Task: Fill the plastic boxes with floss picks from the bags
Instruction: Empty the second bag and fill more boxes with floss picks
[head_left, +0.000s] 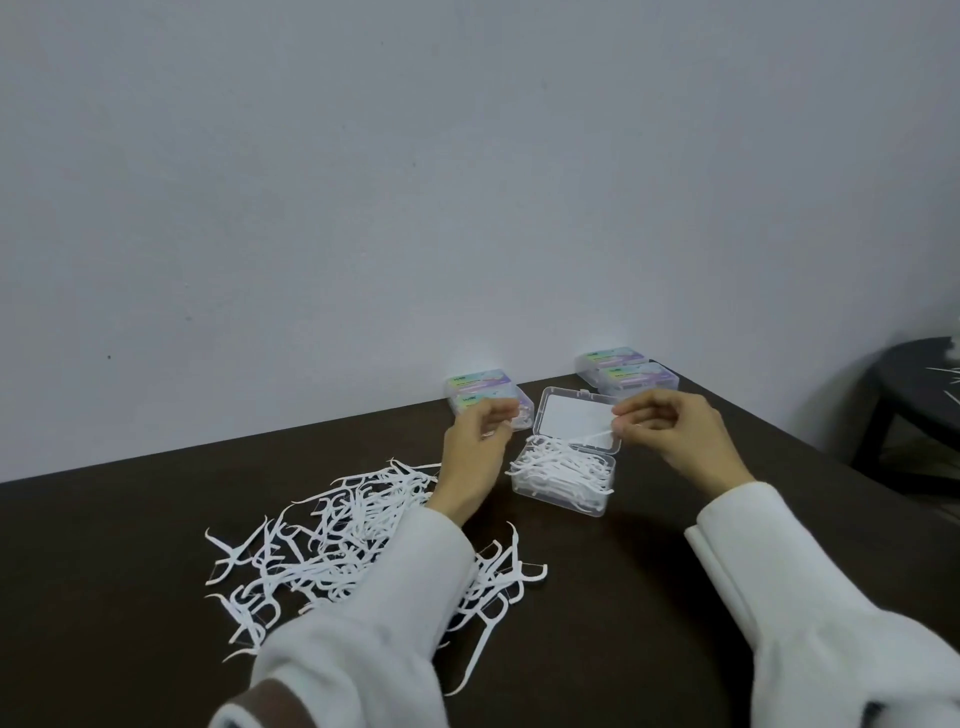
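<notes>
An open clear plastic box (561, 496) sits mid-table, heaped with white floss picks, its lid (579, 415) tilted back. My right hand (670, 431) hovers over the lid and pinches one floss pick (597, 435) above the box. My left hand (480, 441) is raised just left of the box with fingers curled; whether it holds a pick I cannot tell. A loose pile of floss picks (332, 545) lies on the dark table (649, 597) under my left forearm.
Two closed labelled boxes (485, 397) stand stacked by the wall behind my left hand, and two more closed boxes (631, 379) at the back right corner. A dark round side table (919, 395) stands off to the right. The table's right edge runs diagonally.
</notes>
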